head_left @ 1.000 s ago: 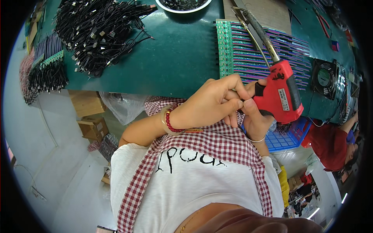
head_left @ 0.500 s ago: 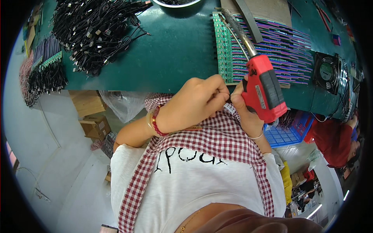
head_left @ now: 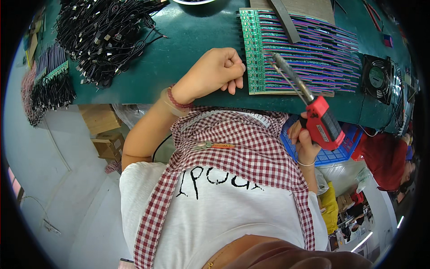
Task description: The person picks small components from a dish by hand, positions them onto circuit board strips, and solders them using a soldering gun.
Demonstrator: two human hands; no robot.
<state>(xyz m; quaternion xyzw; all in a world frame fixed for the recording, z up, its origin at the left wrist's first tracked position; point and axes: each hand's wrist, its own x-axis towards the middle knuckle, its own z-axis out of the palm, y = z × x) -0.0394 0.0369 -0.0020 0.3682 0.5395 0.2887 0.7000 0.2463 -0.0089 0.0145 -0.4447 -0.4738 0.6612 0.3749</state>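
In my right hand (head_left: 304,139) is a red and black soldering gun (head_left: 324,123), its fingers wrapped round the grip. The long metal barrel points up and away, its tip over the wires of a board panel. My left hand (head_left: 217,74) is closed, fingers curled inward, just left of the panel's near part; whatever it may hold is hidden. The panel is a column of green circuit boards (head_left: 253,54), with rows of thin purple, pink and black wires (head_left: 309,58) running right. A flat grey bar (head_left: 285,22) lies across the wires at the far end.
A heap of black cables (head_left: 107,40) covers the far left of the green table (head_left: 192,36). Bundled boards with wires (head_left: 53,76) hang over its left edge. A black fan (head_left: 377,80) stands right. Below the table are a blue crate (head_left: 336,154) and cardboard boxes (head_left: 107,143); another person (head_left: 385,157) is at right.
My hands have moved apart. The left went up and left to the boards' edge; the right came back toward me and right with the soldering gun, drawing its tip nearer.
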